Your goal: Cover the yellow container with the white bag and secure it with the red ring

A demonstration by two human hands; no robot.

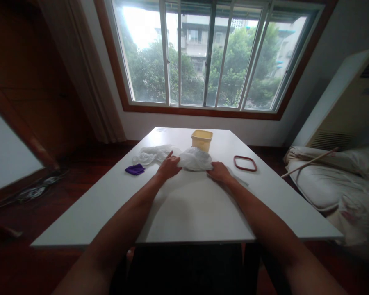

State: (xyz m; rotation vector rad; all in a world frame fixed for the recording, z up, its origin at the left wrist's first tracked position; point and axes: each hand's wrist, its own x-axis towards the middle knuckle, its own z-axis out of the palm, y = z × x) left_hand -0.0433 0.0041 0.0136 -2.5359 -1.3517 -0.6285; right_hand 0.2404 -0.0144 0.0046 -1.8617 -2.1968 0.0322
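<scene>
A crumpled white plastic bag [196, 159] spans the space between my two hands, over the middle of the white table [190, 205]. My left hand [169, 166] grips its left edge, with one finger pointing up. At the bag's right edge my right hand [219, 171] is closed on it. Just behind the bag stands a yellow plastic bin [202, 140], its lower front partly covered by the bag. Another heap of thin white plastic [152, 154] lies left of the bin, close to my left hand.
A folded purple cloth [135, 169] lies near the table's left edge. On the right is a reddish-brown rectangular frame [245, 163], perhaps the bin's rim. A covered pile with a stick [310, 162] stands right of the table. Beyond the table is a window [199, 61].
</scene>
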